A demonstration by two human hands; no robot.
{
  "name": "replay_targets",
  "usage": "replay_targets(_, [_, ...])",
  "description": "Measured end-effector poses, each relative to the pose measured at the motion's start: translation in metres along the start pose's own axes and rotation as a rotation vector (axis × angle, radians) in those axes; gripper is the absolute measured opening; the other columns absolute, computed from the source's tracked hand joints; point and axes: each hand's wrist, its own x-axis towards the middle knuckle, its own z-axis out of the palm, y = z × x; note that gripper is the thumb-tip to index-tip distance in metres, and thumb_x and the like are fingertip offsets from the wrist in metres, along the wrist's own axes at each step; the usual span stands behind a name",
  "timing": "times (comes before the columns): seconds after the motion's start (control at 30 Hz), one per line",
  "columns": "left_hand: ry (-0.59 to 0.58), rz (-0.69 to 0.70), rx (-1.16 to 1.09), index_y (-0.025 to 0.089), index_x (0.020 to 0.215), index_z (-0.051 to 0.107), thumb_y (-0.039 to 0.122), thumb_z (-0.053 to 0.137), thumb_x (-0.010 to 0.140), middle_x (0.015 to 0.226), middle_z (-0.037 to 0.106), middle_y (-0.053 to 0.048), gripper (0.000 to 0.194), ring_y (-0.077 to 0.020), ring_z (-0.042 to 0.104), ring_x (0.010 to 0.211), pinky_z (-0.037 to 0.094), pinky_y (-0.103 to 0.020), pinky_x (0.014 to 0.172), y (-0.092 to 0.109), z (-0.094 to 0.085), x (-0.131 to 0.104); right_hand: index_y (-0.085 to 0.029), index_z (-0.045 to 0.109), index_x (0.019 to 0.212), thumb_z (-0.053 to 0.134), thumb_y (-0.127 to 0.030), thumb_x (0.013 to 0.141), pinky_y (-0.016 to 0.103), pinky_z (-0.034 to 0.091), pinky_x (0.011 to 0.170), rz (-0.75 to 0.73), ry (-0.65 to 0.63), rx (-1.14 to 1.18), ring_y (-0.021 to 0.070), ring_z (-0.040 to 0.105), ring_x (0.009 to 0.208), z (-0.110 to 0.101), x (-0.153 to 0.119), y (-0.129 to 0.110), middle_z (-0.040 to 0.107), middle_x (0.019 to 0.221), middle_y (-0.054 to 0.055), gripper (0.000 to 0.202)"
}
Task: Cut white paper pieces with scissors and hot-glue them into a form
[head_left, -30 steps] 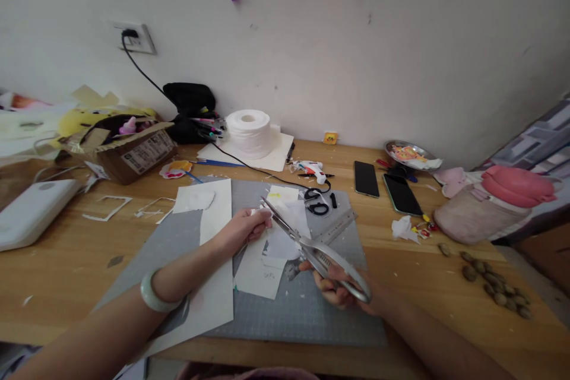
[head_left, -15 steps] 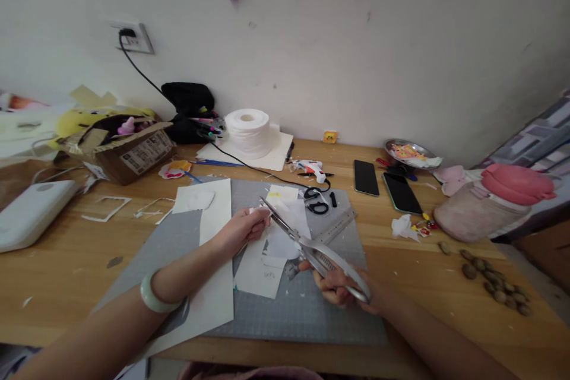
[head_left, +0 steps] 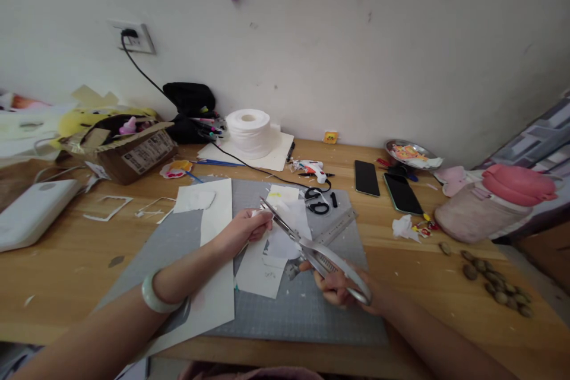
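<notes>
Nothing reads clearly; the printed label (head_left: 149, 153) on the cardboard box (head_left: 117, 164) is too small; dark marks (head_left: 270, 275) on the white paper (head_left: 253, 278), perhaps handwriting, are blurred.

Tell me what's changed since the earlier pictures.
Nothing has visibly moved, been picked up or let go. The right grip still holds the silver scissors, pointed toward the small white piece in the left grip; the paper roll and two phones stay put.
</notes>
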Motion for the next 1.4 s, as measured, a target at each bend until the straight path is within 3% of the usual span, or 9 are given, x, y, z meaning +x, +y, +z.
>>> replay_targets(0.3, [0.000,-0.014,0.004,0.016,0.053,0.050,0.040,0.056,0.072,0.039,0.027,0.009,0.031,-0.0049,0.019,0.037,0.012,-0.020,0.037,0.001,0.000,0.000,-0.020,0.056,0.109,0.071,-0.029,0.064,0.016,0.015,0.035,0.011,-0.009,-0.013,0.0002,0.024,0.038,-0.001,-0.001,-0.001,0.032,0.054,-0.011,0.049])
replay_targets(0.53, [0.008,-0.012,0.003,0.017,0.052,0.051,0.039,0.055,0.072,0.038,0.026,0.010,0.030,-0.0051,0.019,0.035,0.012,-0.020,0.037,0.003,0.002,-0.001,-0.021,0.056,0.110,0.068,-0.033,0.069,0.016,0.014,0.036,-0.016,0.005,-0.044,0.0004,0.024,0.039,0.000,-0.002,0.000,0.033,0.057,-0.010,0.045])
replay_targets(0.7, [0.010,0.001,-0.011,0.016,0.053,0.053,0.037,0.055,0.072,0.039,0.027,0.009,0.029,-0.0052,0.022,0.036,0.016,-0.020,0.037,0.002,0.000,-0.001,-0.019,0.059,0.108,0.069,-0.049,0.063,0.016,0.012,0.037,-0.031,-0.038,0.091,0.0010,0.025,0.042,-0.001,-0.004,0.001,0.036,0.060,-0.007,0.055])
replay_targets(0.87, [0.052,0.042,-0.025,0.016,0.061,0.059,0.037,0.051,0.074,0.042,0.040,0.006,0.026,-0.0072,0.032,0.038,0.022,-0.020,0.039,0.002,0.000,-0.001,-0.017,0.062,0.098,0.063,-0.059,0.065,0.015,0.011,0.037,-0.078,-0.073,0.267,0.0003,0.020,0.042,-0.005,-0.003,0.003,0.036,0.063,-0.006,0.054])
replay_targets(1.1, [0.124,0.069,-0.087,0.016,0.074,0.065,0.035,0.045,0.073,0.065,0.060,-0.001,0.028,-0.0137,0.053,0.059,0.039,-0.022,0.054,0.002,-0.001,0.002,-0.011,0.060,0.096,0.059,-0.058,0.066,0.012,0.010,0.034,0.035,-0.093,0.400,0.0002,0.017,0.040,-0.012,-0.001,-0.011,0.033,0.060,-0.007,0.056])
replay_targets(1.27, [0.188,0.033,-0.109,0.016,0.079,0.066,0.038,0.042,0.074,0.065,0.064,-0.002,0.033,-0.0167,0.057,0.061,0.042,-0.025,0.057,0.002,-0.004,0.003,-0.010,0.059,0.089,0.058,-0.054,0.066,0.012,0.013,0.033,0.069,-0.095,0.444,0.0003,0.017,0.039,-0.014,0.002,-0.015,0.034,0.059,-0.007,0.050])
replay_targets(1.4, [0.206,0.014,-0.083,0.016,0.076,0.065,0.038,0.054,0.069,0.061,0.064,0.000,0.026,-0.0159,0.056,0.056,0.040,-0.023,0.051,0.002,-0.002,0.003,-0.010,0.059,0.089,0.056,-0.052,0.067,0.012,0.012,0.033,0.085,-0.069,0.441,0.0006,0.018,0.039,-0.014,0.002,-0.014,0.034,0.058,-0.006,0.047])
